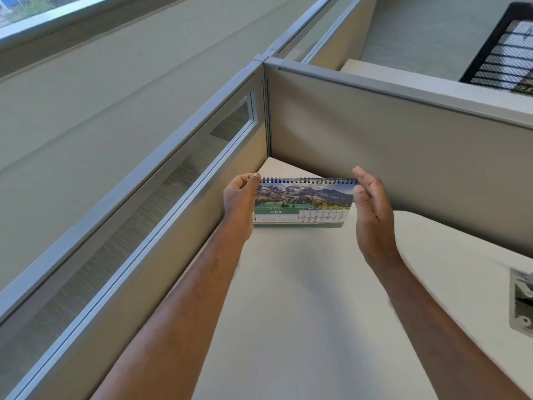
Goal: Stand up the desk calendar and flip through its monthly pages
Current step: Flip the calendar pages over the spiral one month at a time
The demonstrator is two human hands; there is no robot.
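calendar (302, 202) upright on desk (288, 298), far end, near corner where two partitions (403, 134) meet. showing june page: mountain photo on top, green band w/ month name, date grid at right. spiral binding along top edge, level, running left to right. bottom edge on desk surface.

left hand (239, 203) at calendar's left end, thumb & fingers pinching top left corner by the spiral. covers left edge of page.

right hand (372, 215) at right end, fingers spread & loosely curved, palm facing in toward calendar. fingertips just at top right corner of spiral; can't tell if touching. not gripping anything.

both forearms reaching in from bottom of view, bare.

room: wide bare desk between forearms & in front of calendar. little space behind calendar, partition close at back. left partition w/ glass strip runs close along desk's left edge, tight beside left wrist. more free desk to right of right hand, curved edge there. grey fitting (522, 304) at far right edge of desk, well apart from hands. black mesh tray (501, 50) beyond back partition, top right.
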